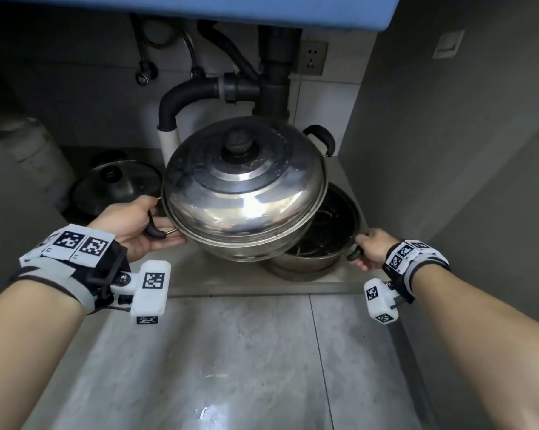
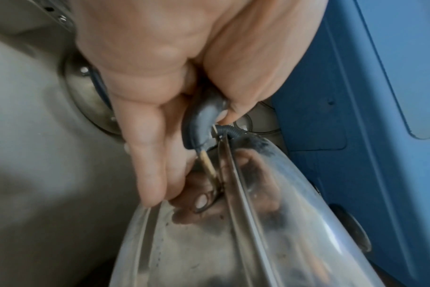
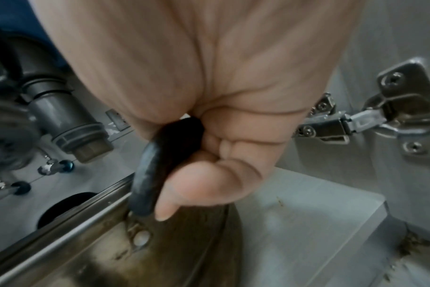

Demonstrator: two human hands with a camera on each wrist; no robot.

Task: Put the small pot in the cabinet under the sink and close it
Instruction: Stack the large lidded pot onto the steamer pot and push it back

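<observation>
Head view: my left hand curls its fingers round the black side handle of the lidded pot, which I hold tilted inside the open cabinet, its right side over the rim of a bigger open pot on the cabinet floor. My right hand grips that bigger pot's near handle. Behind stands the drain pipe; a glass lid lies left.

Bare forearms — grey-black wrist straps, white marker-tagged camera blocks on both wrists.
</observation>
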